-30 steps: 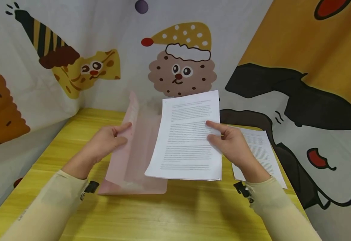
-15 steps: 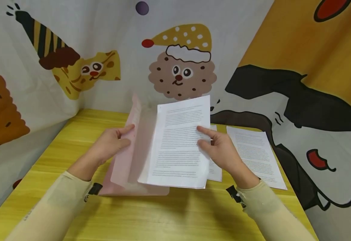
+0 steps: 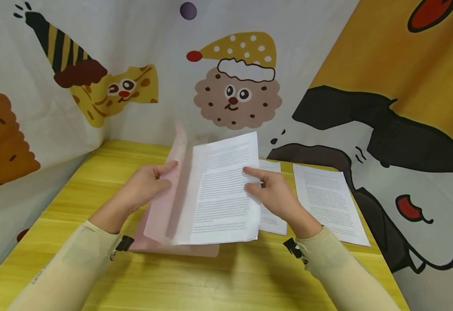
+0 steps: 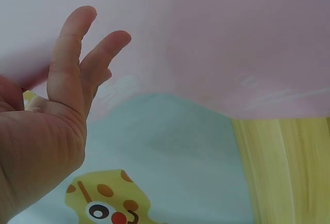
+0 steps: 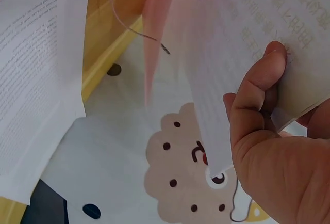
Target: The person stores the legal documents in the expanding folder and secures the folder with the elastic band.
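My left hand [image 3: 146,185] pinches the upper flap of a pink translucent document folder [image 3: 158,222] between thumb and fingers, lifting it away from the lower side, which is close over the table. In the left wrist view two fingers stretch along the pink sheet [image 4: 206,43]. My right hand [image 3: 278,194] pinches the right edge of a thin stack of printed paper [image 3: 222,203], thumb in front. The stack stands tilted up, and its left edge lies within the folder's opening, behind the translucent flap. In the right wrist view the fingers curl at the back of the paper [image 5: 299,22].
Two more batches of printed paper lie on the yellow wood-grain table [image 3: 210,285]: one [image 3: 274,220] just right of the folder, partly hidden, and another [image 3: 329,203] near the right edge. A cartoon-printed cloth [image 3: 164,39] hangs behind.
My right hand has moved left with the paper stack, bringing its left edge further into the folder. The sheets behind on the table have come into view. My left hand has shifted slightly right.
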A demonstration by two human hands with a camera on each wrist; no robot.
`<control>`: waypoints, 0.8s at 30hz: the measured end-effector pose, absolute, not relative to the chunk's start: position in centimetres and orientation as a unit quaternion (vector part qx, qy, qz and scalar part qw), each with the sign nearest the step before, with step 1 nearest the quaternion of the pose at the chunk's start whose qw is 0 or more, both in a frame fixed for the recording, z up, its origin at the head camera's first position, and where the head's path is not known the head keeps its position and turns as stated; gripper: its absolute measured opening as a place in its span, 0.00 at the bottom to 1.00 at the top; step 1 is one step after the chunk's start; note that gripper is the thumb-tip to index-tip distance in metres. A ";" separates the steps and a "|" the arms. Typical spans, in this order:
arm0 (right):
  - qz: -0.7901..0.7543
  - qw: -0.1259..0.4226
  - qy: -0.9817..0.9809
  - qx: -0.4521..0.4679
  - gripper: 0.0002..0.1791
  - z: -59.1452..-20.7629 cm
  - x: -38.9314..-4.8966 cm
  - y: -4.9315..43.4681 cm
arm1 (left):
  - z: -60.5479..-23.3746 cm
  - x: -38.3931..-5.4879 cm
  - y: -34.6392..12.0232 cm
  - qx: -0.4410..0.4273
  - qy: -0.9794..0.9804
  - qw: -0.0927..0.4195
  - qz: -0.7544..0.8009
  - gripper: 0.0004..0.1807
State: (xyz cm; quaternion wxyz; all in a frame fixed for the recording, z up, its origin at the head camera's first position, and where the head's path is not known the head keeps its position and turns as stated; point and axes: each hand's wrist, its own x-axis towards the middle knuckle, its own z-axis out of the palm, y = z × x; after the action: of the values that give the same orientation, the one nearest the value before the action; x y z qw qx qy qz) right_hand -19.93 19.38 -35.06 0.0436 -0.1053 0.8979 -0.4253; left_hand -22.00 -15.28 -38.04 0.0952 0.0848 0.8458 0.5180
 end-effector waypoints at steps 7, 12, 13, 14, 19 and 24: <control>-0.428 0.061 0.895 -0.108 0.28 -36.2 -21.4 17.9 | -37.9 -21.9 -14.6 0.094 0.845 0.105 0.515 0.37; -0.418 0.054 0.896 -0.137 0.28 -37.1 -21.6 16.3 | -37.9 -22.0 -14.6 0.093 0.849 0.110 0.508 0.36; -0.412 0.051 0.899 -0.143 0.27 -37.4 -21.7 15.9 | -37.9 -22.0 -14.6 0.093 0.849 0.111 0.507 0.36; -0.405 0.048 0.901 -0.147 0.27 -37.5 -21.7 15.5 | -37.9 -22.0 -14.6 0.092 0.849 0.112 0.508 0.36; -0.388 0.042 0.908 -0.151 0.27 -38.4 -21.7 13.9 | -38.1 -22.0 -14.4 0.094 0.846 0.113 0.512 0.36; -0.395 0.047 0.907 -0.137 0.27 -38.9 -21.5 13.1 | -38.1 -21.9 -14.3 0.093 0.846 0.118 0.511 0.36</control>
State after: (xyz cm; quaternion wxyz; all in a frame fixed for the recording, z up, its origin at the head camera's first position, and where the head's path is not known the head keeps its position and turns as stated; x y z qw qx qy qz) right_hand -21.46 13.08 -38.93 0.0466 -0.1366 0.9074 -0.3946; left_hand -21.93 -14.33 -38.13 0.1184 0.0934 0.8460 0.5115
